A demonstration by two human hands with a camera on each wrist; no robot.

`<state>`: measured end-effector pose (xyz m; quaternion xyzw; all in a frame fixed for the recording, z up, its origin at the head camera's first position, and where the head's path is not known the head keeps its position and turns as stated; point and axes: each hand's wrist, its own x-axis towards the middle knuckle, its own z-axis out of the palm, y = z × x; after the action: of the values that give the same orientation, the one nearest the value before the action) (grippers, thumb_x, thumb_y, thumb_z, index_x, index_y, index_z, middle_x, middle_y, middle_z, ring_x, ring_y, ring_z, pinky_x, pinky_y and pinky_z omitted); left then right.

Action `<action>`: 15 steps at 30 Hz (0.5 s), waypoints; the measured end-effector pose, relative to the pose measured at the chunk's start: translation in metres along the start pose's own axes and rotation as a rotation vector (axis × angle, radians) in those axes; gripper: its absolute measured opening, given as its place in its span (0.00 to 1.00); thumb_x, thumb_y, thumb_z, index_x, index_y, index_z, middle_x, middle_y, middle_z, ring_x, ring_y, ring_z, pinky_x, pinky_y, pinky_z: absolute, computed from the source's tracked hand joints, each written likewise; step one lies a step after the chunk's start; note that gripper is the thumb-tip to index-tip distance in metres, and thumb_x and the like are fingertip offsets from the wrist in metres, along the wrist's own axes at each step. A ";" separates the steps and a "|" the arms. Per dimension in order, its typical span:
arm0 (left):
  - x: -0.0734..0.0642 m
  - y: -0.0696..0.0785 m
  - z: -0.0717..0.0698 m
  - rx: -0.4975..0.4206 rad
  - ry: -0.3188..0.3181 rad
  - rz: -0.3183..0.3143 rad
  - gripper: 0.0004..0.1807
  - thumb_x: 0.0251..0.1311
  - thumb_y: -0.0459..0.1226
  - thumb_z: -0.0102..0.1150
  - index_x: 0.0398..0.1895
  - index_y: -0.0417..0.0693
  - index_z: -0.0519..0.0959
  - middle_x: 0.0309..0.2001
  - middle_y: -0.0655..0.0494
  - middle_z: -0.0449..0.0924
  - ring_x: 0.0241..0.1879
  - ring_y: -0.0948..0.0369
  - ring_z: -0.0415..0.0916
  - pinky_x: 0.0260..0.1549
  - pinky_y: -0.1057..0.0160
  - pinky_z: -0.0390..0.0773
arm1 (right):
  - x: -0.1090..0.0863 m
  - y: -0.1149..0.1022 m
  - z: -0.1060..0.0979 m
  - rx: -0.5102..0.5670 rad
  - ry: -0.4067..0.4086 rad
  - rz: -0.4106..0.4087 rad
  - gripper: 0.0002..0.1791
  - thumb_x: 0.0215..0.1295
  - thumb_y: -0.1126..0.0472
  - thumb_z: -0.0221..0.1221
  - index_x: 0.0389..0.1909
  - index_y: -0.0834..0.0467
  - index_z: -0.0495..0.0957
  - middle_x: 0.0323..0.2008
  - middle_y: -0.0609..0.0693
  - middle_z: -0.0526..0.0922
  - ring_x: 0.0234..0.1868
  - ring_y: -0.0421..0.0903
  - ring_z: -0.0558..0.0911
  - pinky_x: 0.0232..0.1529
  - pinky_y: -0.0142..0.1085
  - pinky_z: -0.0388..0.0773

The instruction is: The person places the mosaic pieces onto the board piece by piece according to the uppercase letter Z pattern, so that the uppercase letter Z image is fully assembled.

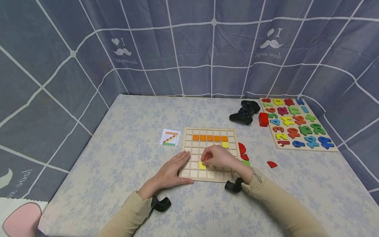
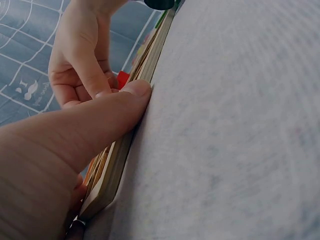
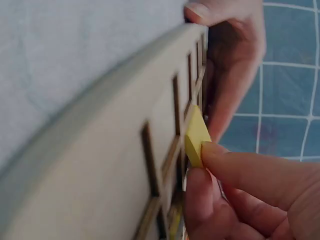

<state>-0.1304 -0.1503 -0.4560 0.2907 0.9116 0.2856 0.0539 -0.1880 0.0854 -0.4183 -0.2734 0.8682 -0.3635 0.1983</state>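
Between thumb and fingers, my right hand [image 1: 217, 156] pinches a small flat yellow tile [image 1: 202, 166] at a cell in the lower left part of a wooden grid board [image 1: 210, 129]. The right wrist view shows the yellow tile [image 3: 196, 137] tilted against the grid's ridges. My left hand [image 1: 172, 170] rests at the board's left front corner, its fingers extended along the left side and its thumb along the front edge. A row of orange tiles [image 1: 209, 138] lies near the board's top, with another yellow tile [image 1: 225, 144] below the row's right end.
A pattern card [image 1: 170, 137] lies left of the board. Red quarter-round pieces [image 1: 241, 148] and a green piece [image 1: 246, 163] are at its right edge; another red piece [image 1: 272, 164] lies farther right. Behind are a black game controller [image 1: 245, 112], red block [image 1: 263, 119] and letter-number puzzle [image 1: 291, 144].
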 end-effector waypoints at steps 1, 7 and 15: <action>0.000 0.000 0.000 0.002 -0.001 0.000 0.53 0.50 0.59 0.63 0.72 0.39 0.53 0.72 0.47 0.50 0.72 0.56 0.44 0.68 0.55 0.52 | 0.000 -0.001 0.001 -0.019 0.014 0.008 0.04 0.54 0.65 0.66 0.26 0.55 0.80 0.22 0.42 0.80 0.24 0.39 0.77 0.28 0.32 0.76; 0.000 0.001 0.000 0.007 0.002 0.003 0.53 0.50 0.59 0.64 0.72 0.39 0.53 0.72 0.48 0.50 0.71 0.56 0.44 0.68 0.56 0.52 | -0.009 -0.006 -0.007 -0.019 0.114 0.038 0.08 0.50 0.64 0.70 0.28 0.56 0.79 0.24 0.42 0.79 0.27 0.39 0.77 0.31 0.33 0.77; -0.001 0.001 0.001 0.010 0.056 0.064 0.52 0.50 0.58 0.64 0.70 0.34 0.56 0.70 0.42 0.54 0.70 0.51 0.49 0.66 0.54 0.57 | -0.027 0.011 -0.045 0.137 0.225 0.025 0.15 0.52 0.63 0.69 0.38 0.65 0.79 0.30 0.50 0.80 0.31 0.44 0.78 0.35 0.36 0.78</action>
<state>-0.1292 -0.1501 -0.4562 0.3117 0.9045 0.2906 0.0178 -0.1951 0.1320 -0.3927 -0.2062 0.8614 -0.4477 0.1224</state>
